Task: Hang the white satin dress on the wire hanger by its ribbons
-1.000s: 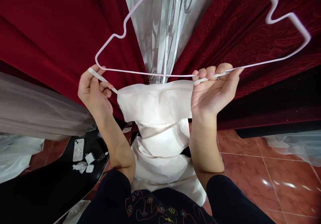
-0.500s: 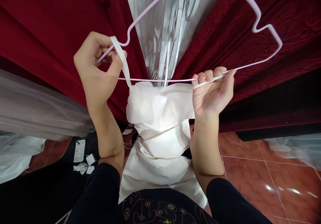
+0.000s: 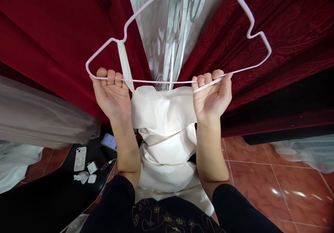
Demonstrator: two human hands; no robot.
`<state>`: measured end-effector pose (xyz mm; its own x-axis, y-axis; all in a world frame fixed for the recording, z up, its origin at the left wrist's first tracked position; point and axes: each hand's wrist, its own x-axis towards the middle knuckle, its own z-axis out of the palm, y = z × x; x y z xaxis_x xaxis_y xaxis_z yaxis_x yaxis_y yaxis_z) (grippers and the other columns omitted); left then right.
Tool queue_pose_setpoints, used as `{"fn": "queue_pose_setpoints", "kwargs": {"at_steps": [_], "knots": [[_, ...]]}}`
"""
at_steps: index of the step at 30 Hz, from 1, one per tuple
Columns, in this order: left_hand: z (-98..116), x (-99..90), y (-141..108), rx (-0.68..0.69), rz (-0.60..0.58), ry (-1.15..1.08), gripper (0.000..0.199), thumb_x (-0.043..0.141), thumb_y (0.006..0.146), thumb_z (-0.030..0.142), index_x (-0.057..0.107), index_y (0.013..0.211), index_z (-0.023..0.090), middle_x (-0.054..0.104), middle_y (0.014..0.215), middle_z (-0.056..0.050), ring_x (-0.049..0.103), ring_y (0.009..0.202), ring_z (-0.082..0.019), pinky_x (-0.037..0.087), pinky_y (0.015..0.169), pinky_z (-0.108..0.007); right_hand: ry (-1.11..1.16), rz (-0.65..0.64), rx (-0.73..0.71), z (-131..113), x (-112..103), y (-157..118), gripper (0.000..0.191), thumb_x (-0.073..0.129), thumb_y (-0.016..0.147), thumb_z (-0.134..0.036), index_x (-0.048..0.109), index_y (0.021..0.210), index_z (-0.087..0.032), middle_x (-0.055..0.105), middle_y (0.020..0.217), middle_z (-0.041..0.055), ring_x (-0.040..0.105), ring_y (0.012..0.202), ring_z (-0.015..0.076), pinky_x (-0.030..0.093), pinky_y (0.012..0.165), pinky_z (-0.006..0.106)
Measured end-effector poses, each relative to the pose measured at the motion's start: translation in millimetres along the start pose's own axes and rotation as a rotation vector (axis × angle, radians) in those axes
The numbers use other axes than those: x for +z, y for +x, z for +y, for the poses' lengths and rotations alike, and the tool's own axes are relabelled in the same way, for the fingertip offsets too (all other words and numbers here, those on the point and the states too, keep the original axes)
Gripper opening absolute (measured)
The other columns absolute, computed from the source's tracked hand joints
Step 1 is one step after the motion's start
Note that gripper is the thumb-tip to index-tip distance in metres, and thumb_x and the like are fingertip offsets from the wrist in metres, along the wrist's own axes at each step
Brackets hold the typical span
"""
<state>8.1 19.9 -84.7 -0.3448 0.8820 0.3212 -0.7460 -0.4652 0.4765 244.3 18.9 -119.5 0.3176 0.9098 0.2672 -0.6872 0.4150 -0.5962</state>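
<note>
A pale pink clothes hanger is held up in front of me, its top cut off by the frame. My left hand is closed on the left end of its bottom bar, palm toward me. One white strap is looped over the hanger's left notch and runs down to a white garment. My right hand is closed round the bottom bar on the right, with the other thin strap running across its fingers. The garment hangs below the bar and drapes in folds over my lap.
Dark red curtains hang on both sides of a silvery metal frame. At lower left, a black surface bears a white phone, a lit phone and a charger. Reddish tiles cover the floor at right.
The left strap now sits over the hanger's notch, released by my left hand, which has moved down to the bottom bar. The hanger has shifted left; my right hand keeps its grip.
</note>
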Motion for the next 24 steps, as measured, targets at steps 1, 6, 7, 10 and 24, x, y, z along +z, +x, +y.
{"fn": "queue_pose_setpoints", "kwargs": {"at_steps": [1,6,7,10,24], "knots": [[-1.5,3.0,-2.8,0.016,-0.003,-0.035,0.043,0.023,0.117,0.036,0.052,0.088,0.020,0.052,0.070,0.001,0.059,0.068,-0.007,0.053,0.073,-0.025,-0.006,0.005,0.006,-1.7,-0.8,0.7,0.033,0.053,0.095,-0.052,0.050,0.080,-0.023,0.046,0.072,-0.0015,0.057,0.073,0.0103,0.060,0.087,0.034],[-9.4,20.7,-10.6,0.101,-0.011,-0.095,0.051,0.019,0.117,0.037,0.040,0.074,0.021,0.029,0.062,0.002,0.042,0.053,-0.007,0.047,0.060,-0.022,-0.068,0.006,0.054,-17.7,-6.5,5.2,0.034,0.055,0.094,-0.056,0.057,0.085,-0.023,0.055,0.077,0.0003,0.063,0.082,0.0135,0.060,0.096,0.041],[-11.2,22.7,-11.2,0.111,-0.010,-0.104,0.053,0.019,0.116,0.041,0.039,0.072,0.021,0.027,0.062,0.003,0.041,0.052,-0.007,0.045,0.056,-0.022,-0.087,0.009,0.055,-21.5,-7.3,5.4,0.034,0.055,0.093,-0.057,0.060,0.087,-0.024,0.059,0.080,0.0009,0.065,0.085,0.0142,0.060,0.096,0.041],[-13.1,25.5,-10.4,0.116,0.001,-0.112,0.057,0.020,0.113,0.051,0.037,0.069,0.019,0.023,0.061,0.004,0.035,0.049,-0.007,0.037,0.048,-0.021,-0.176,0.039,0.087,-34.7,-11.7,4.1,0.034,0.058,0.091,-0.056,0.068,0.096,-0.024,0.071,0.092,0.0031,0.070,0.093,0.0146,0.062,0.092,0.035],[7.0,16.3,5.5,0.008,-0.034,-0.010,0.060,0.020,0.116,0.037,0.046,0.065,0.017,0.022,0.060,0.005,0.029,0.050,-0.007,0.037,0.052,-0.022,-0.667,0.138,-0.333,-123.9,-52.9,35.6,0.048,0.049,0.078,0.003,0.080,0.106,-0.020,0.079,0.090,0.0017,0.077,0.084,0.0116,0.064,0.082,0.029]]}}
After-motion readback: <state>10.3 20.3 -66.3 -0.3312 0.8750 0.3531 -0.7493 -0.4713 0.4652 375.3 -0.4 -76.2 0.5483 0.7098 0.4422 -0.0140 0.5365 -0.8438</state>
